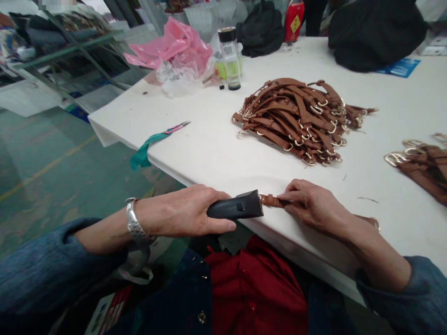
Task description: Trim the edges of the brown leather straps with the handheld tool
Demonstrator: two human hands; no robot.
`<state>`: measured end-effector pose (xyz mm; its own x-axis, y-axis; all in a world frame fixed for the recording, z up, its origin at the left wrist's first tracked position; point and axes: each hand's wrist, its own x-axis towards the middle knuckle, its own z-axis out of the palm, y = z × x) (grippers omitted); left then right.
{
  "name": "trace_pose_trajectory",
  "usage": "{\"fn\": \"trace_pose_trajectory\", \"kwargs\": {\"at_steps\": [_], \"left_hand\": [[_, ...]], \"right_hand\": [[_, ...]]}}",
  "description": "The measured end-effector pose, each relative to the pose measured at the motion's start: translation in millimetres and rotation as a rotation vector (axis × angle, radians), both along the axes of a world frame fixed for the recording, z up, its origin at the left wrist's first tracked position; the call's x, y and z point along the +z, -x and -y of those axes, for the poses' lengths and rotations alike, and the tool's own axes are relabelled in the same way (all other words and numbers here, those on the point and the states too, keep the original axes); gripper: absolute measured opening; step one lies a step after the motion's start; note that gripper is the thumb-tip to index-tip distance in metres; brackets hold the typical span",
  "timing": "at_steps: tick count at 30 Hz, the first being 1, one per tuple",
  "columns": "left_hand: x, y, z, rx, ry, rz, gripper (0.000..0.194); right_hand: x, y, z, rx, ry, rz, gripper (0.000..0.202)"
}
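The left hand (192, 210) is wrapped around a black tool (235, 205), fingers closed on its handle and thumb along the near side. The tool's front end points right, over the near edge of the white table (213, 149). The right hand (310, 202) pinches a brown strap (271, 200) between thumb and fingers, low over the near part of the table. The strap's left end, with a metal buckle, is right at the front of the tool; whether the two touch I cannot tell. A brown piece with a metal ring shows right of the right wrist, partly hidden by it.

Farther back, right of the middle, is a heap of brown straps (289, 118) with gold-coloured rings, and a smaller bunch (428, 167) lies at the far right side of the view. On the left of the table is a pink-handled pointed tool (176, 128), with green cloth (146, 146) hanging over the edge. At the far side stand a clear bottle (230, 63) with a dark lid, beside a pink bag (185, 44), and, farther right, a big black bag (377, 35)
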<state>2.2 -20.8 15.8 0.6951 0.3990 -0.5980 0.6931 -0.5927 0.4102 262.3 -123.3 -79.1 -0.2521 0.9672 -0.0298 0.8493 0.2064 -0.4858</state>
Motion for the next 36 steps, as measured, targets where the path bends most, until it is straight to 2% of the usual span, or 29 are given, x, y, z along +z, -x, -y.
{"fn": "trace_pose_trajectory", "kwargs": {"at_steps": [5, 9, 12, 17, 24, 27, 31, 36], "left_hand": [[6.7, -14.3, 12.7, -0.088, -0.036, -0.026, 0.04], [9.1, -29.3, 6.5, -0.113, -0.022, -0.046, 0.044], [7.2, -30.1, -7.8, -0.052, -0.027, -0.062, 0.048], [2.2, -18.5, -25.5, 0.104, 0.124, -0.184, 0.06], [15.6, -19.8, -20.6, 0.143, 0.158, -0.186, 0.053], [18.8, -23.5, -17.6, 0.105, 0.126, -0.185, 0.05], [14.2, -33.5, -19.6, -0.033, 0.091, -0.156, 0.05], [11.3, -45.8, -23.2, -0.041, 0.111, -0.202, 0.055]], "right_hand": [[-3.7, 1.2, -0.7, 0.019, -0.041, -0.04, 0.028], [-3.0, 2.2, -0.3, 0.021, -0.054, -0.043, 0.025], [-3.4, 2.7, -0.4, 0.024, -0.048, -0.053, 0.027], [-4.7, 1.7, -0.8, 0.022, -0.04, -0.058, 0.03], [-6.6, 0.1, -1.4, 0.03, -0.062, -0.111, 0.032], [-6.1, 0.7, -2.0, 0.035, -0.062, -0.124, 0.033], [-5.2, 1.2, -2.5, 0.031, -0.048, -0.141, 0.031], [-8.6, 0.7, -3.6, 0.034, -0.044, -0.158, 0.029]]}}
